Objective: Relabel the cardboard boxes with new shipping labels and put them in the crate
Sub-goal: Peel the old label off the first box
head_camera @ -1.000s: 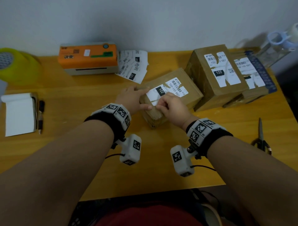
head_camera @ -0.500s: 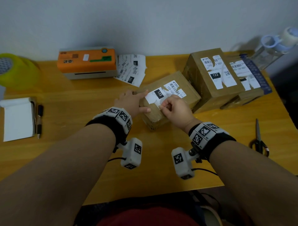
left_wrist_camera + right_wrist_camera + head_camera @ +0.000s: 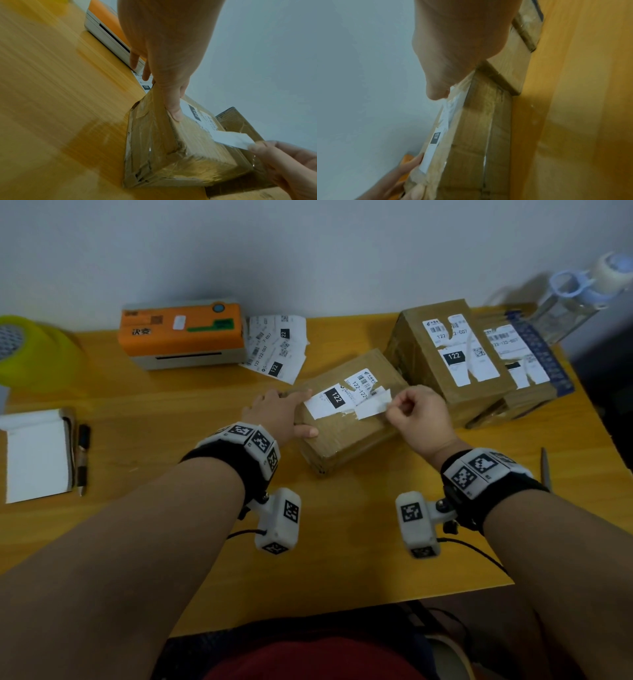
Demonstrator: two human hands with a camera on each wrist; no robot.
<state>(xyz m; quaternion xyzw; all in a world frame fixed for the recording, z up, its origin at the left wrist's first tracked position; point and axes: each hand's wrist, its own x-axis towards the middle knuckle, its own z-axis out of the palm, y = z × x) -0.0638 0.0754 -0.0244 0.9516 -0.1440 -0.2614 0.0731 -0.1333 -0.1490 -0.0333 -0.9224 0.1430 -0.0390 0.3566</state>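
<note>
A small taped cardboard box (image 3: 346, 436) (image 3: 163, 152) (image 3: 471, 135) lies mid-table with a torn white label (image 3: 334, 400) marked 122 on top. My left hand (image 3: 279, 414) (image 3: 164, 75) holds the box's left end, index finger along the top edge and thumb on the near side. My right hand (image 3: 416, 414) (image 3: 281, 161) (image 3: 440, 86) pinches a white strip of label (image 3: 371, 407) (image 3: 231, 139), lifted off the box top. Two larger boxes (image 3: 448, 361) (image 3: 524, 371) with torn labels stand to the right.
An orange-topped label printer (image 3: 181, 335) sits at the back left, with loose printed labels (image 3: 277, 347) beside it. A notepad (image 3: 36, 453) and pen (image 3: 82, 458) lie at left, scissors (image 3: 545, 467) at right, a water bottle (image 3: 575, 299) at back right, and a yellow-green object (image 3: 30, 350) at far left.
My right hand has pulled to the right, peeling a strip of the old label off the box top. The left hand keeps its hold on the box's left end.
</note>
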